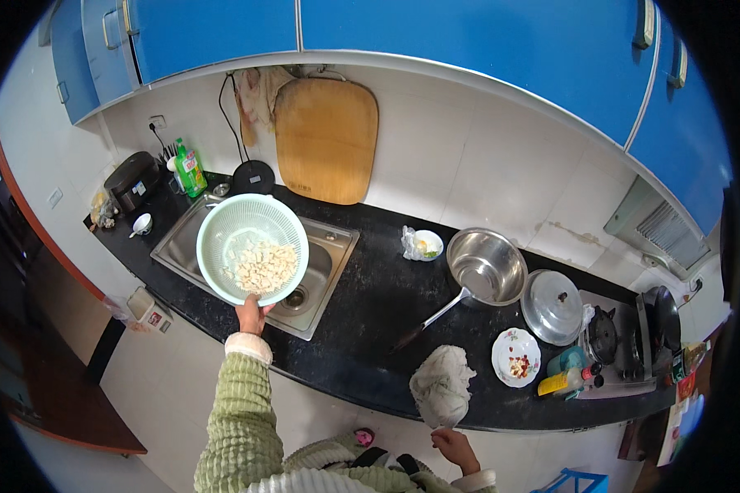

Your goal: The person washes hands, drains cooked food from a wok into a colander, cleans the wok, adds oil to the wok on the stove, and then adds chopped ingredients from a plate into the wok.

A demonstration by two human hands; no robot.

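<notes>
My left hand (251,315) grips the near rim of a pale green plastic colander (213,249) and holds it over the stainless steel sink (336,243). Small pale chopped pieces (267,268) lie on the colander's near right side. At the counter's front edge, my right hand (457,451) has its fingers closed at the narrow lower end of a whitish crumpled bundle (442,383). Whether the bundle is cloth or thin plastic, I cannot tell. A long-handled steel saucepan (487,266) stands farther back, with no contents visible.
Right of the saucepan are a metal lid (550,308), a floral plate (508,371) with small red and pale bits, bottles (564,381) and a gas stove (630,370). A small bowl (430,244) sits behind. A wooden cutting board (327,142) hangs beneath blue cabinets (468,55).
</notes>
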